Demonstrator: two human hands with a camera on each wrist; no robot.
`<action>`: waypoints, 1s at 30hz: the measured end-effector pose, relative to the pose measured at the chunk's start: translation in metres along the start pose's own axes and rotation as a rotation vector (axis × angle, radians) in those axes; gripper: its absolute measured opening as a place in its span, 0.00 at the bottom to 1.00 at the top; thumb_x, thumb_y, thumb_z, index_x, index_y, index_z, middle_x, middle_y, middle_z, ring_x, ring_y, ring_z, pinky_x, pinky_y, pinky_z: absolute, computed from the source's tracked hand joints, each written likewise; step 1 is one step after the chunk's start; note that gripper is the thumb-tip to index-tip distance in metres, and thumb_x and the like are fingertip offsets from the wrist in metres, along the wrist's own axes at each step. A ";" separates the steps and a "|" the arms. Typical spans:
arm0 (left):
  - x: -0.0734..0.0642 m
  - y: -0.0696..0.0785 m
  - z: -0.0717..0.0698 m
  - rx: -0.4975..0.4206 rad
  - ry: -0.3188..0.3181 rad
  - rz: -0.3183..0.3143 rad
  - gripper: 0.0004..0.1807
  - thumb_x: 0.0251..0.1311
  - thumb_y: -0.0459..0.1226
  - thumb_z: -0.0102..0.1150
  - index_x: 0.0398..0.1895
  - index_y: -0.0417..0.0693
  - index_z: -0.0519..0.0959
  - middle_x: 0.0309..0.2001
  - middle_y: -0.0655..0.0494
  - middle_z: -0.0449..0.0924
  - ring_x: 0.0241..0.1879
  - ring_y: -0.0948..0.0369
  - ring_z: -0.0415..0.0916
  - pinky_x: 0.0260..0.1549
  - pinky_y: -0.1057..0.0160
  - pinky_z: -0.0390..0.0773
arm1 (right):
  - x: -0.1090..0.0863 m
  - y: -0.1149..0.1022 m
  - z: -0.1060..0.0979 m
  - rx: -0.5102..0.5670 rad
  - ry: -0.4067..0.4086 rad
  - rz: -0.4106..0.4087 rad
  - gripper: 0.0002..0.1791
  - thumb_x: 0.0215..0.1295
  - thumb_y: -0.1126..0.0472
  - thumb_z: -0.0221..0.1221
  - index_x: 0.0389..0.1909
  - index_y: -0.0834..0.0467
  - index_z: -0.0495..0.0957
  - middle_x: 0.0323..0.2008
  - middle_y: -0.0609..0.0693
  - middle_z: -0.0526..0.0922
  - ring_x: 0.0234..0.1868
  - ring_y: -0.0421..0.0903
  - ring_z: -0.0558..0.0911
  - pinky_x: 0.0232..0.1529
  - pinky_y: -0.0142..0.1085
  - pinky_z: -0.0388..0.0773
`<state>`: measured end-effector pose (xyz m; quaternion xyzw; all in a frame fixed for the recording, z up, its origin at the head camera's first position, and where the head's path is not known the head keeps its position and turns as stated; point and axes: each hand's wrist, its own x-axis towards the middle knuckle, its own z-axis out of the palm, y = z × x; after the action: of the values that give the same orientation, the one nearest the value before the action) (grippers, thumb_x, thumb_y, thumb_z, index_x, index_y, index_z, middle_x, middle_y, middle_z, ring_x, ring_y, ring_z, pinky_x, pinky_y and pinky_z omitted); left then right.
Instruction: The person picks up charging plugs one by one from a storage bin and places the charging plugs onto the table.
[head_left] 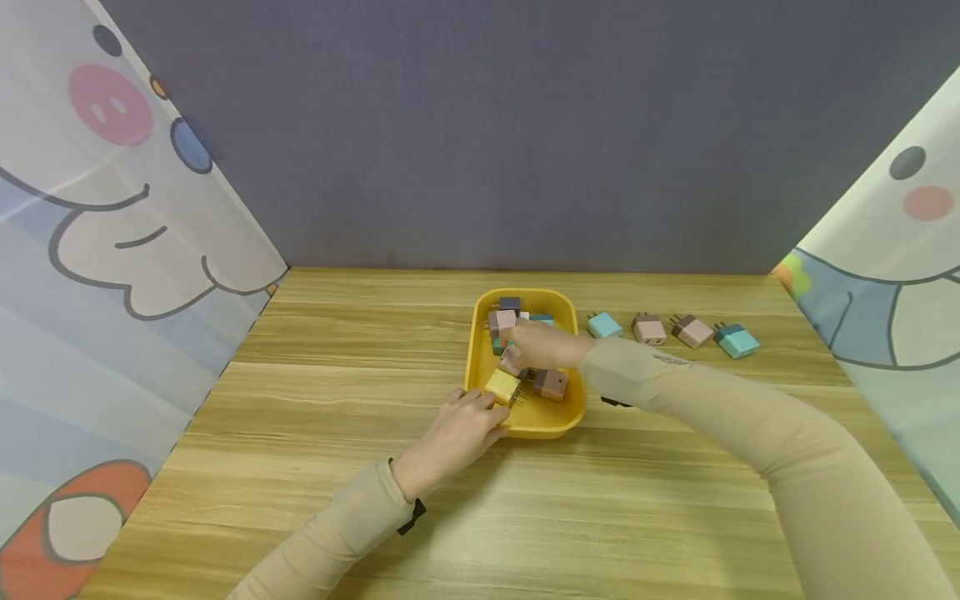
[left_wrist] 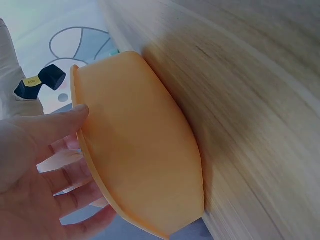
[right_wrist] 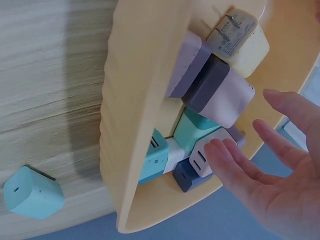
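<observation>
Head view: yellow tray (head_left: pixel 480 333) mid-table holds a jumble of plug chargers; left hand (head_left: pixel 459 431) rests relaxed-fingered against the tray's 7 o'clock rim, beside a yellow charger (head_left: pixel 502 386). Right hand (head_left: pixel 542 343), fingers loose and grasping nothing, reaches in from 3 o'clock and is nearer the pile. Its fingertips (right_wrist: pixel 216 150) touch a white-and-navy charger (right_wrist: pixel 206 161); four more chargers (head_left: pixel 671 331) lie in a row at the tray's 3 o'clock.

Small print on plug face of cream charger (right_wrist: pixel 240 37) in yellow tray (right_wrist: pixel 135 125), too small to read. Yellow tag (left_wrist: pixel 32 83) on black strap, illegible.
</observation>
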<state>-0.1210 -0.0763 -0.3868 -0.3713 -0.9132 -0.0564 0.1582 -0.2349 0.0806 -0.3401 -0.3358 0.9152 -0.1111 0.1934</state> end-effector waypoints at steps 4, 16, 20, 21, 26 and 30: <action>0.000 0.000 0.000 0.000 0.000 0.002 0.07 0.46 0.44 0.64 0.27 0.55 0.78 0.28 0.61 0.75 0.29 0.63 0.71 0.27 0.66 0.64 | 0.005 -0.002 0.003 -0.010 -0.013 0.035 0.16 0.60 0.61 0.53 0.48 0.62 0.73 0.45 0.56 0.75 0.38 0.47 0.73 0.36 0.36 0.71; 0.000 0.001 0.000 0.006 0.008 0.006 0.07 0.47 0.44 0.63 0.27 0.53 0.79 0.28 0.60 0.75 0.28 0.62 0.71 0.26 0.66 0.64 | 0.013 -0.008 0.009 -0.012 -0.032 0.095 0.12 0.60 0.59 0.55 0.43 0.61 0.73 0.39 0.53 0.73 0.37 0.45 0.72 0.35 0.35 0.71; -0.001 0.001 0.000 0.001 0.011 0.007 0.07 0.47 0.44 0.63 0.28 0.52 0.79 0.29 0.59 0.75 0.28 0.62 0.71 0.26 0.66 0.64 | 0.016 -0.009 0.013 -0.017 -0.027 0.115 0.09 0.61 0.60 0.54 0.38 0.60 0.72 0.35 0.52 0.72 0.33 0.45 0.72 0.33 0.35 0.70; 0.000 0.001 0.000 -0.001 0.012 0.007 0.08 0.47 0.44 0.63 0.29 0.52 0.79 0.29 0.59 0.76 0.28 0.62 0.71 0.26 0.66 0.64 | 0.017 -0.009 0.014 -0.026 -0.024 0.116 0.08 0.61 0.60 0.54 0.37 0.60 0.72 0.34 0.51 0.72 0.33 0.45 0.71 0.33 0.35 0.69; -0.001 0.002 0.000 0.008 0.010 0.006 0.07 0.47 0.43 0.63 0.28 0.52 0.79 0.29 0.59 0.76 0.29 0.62 0.71 0.27 0.65 0.65 | 0.019 -0.009 0.019 -0.089 -0.010 0.106 0.07 0.62 0.60 0.53 0.36 0.59 0.71 0.32 0.50 0.72 0.32 0.45 0.71 0.32 0.35 0.69; 0.000 0.002 0.000 0.012 0.001 0.000 0.07 0.47 0.44 0.63 0.28 0.53 0.79 0.29 0.59 0.75 0.30 0.62 0.71 0.28 0.65 0.65 | 0.021 -0.009 0.021 -0.100 -0.003 0.096 0.06 0.62 0.60 0.53 0.35 0.60 0.71 0.31 0.51 0.72 0.32 0.45 0.71 0.32 0.35 0.69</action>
<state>-0.1192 -0.0751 -0.3869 -0.3704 -0.9134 -0.0513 0.1608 -0.2352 0.0581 -0.3619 -0.3012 0.9342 -0.0551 0.1830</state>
